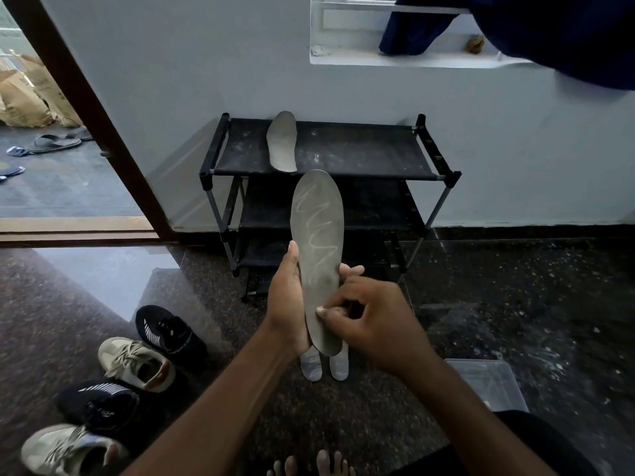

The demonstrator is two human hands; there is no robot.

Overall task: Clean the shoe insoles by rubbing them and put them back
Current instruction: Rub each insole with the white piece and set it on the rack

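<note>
Legible text, numbers or signs: none.

- Sacks (24, 97), brown, past the doorway at far left: dark print on the sides, too small and blurred to read.
- Black shoe (99, 403), lower left: a small white mark on the tongue, perhaps a brand word, not legible. White stripes across the upper, a pattern only.
- Second black shoe (168, 333), beside the beige pair: white stripes on the side, a pattern only.
- Insole (318, 235), centre: a pale zigzag line runs down its face, a scribble rather than letters or figures.
</note>
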